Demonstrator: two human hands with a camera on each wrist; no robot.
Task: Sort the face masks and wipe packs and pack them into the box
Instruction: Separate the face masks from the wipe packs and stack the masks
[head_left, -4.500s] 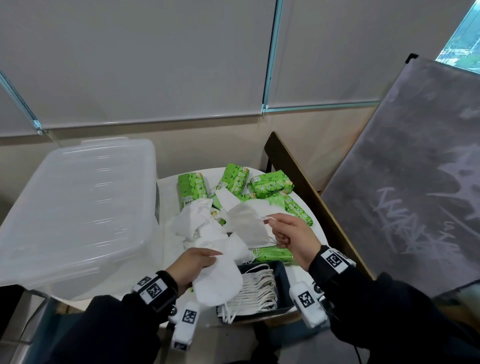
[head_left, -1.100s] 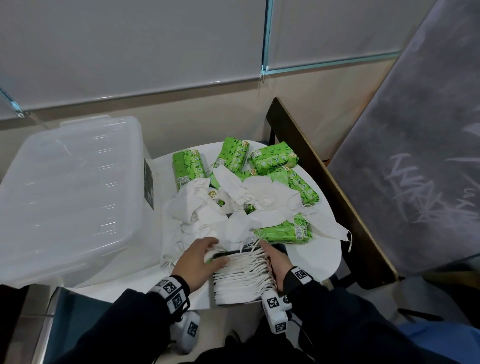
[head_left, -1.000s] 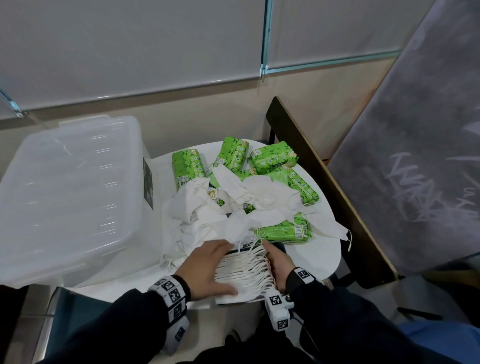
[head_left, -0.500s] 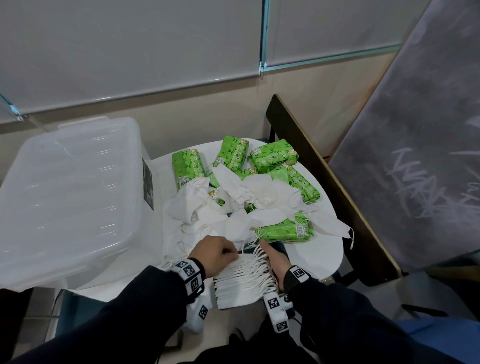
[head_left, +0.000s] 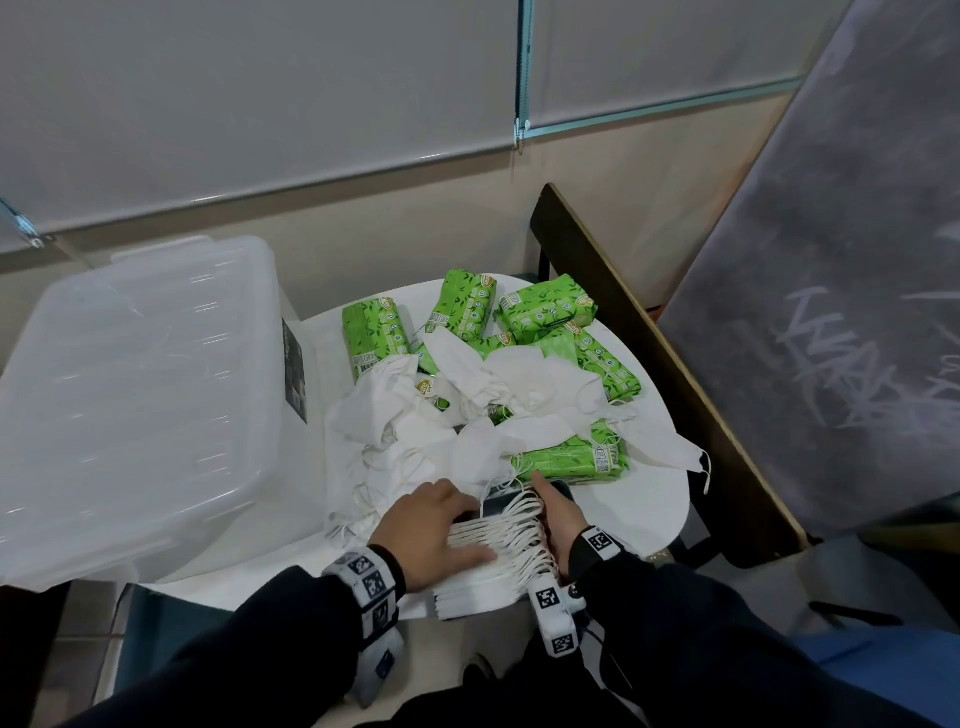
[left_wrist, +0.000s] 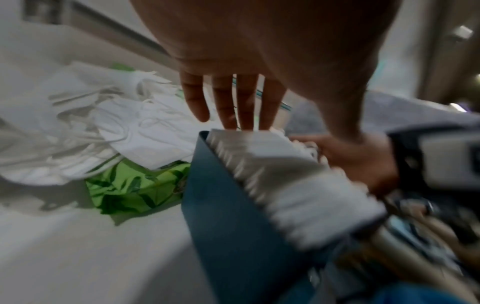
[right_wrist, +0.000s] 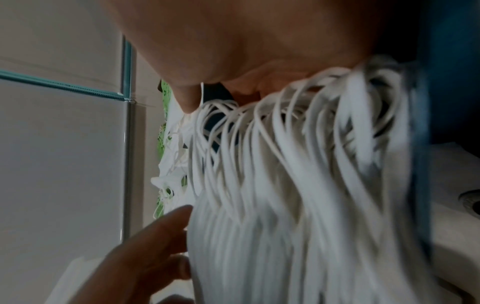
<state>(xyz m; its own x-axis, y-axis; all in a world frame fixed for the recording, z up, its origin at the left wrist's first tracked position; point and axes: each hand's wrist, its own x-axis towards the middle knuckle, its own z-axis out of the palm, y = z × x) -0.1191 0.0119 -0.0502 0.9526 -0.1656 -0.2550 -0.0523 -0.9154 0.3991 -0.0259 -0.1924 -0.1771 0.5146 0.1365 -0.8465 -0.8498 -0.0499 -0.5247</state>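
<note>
A stack of white face masks (head_left: 493, 556) stands on edge in a dark blue box (left_wrist: 233, 216) at the table's near edge. My left hand (head_left: 457, 514) lies flat on the stack, its fingers (left_wrist: 228, 102) straight and reaching the far end. The right hand (head_left: 550, 499) presses along the stack's right side, against the ear loops (right_wrist: 298, 144); its fingertips are hidden. Loose masks (head_left: 415, 431) are heaped just beyond the box. Several green wipe packs (head_left: 545, 309) lie around and under the heap, one (head_left: 571, 460) just past the box.
A large clear plastic bin (head_left: 140, 389) with its lid on fills the table's left side. A dark wooden board (head_left: 649, 364) and a grey panel (head_left: 831, 312) lean at the right. One loose mask (head_left: 670, 452) hangs near the round white table's (head_left: 644, 514) right edge.
My left hand, curled at the stack's far end half a second ago, now lies flat over the top. The right hand has stayed on the stack's right side.
</note>
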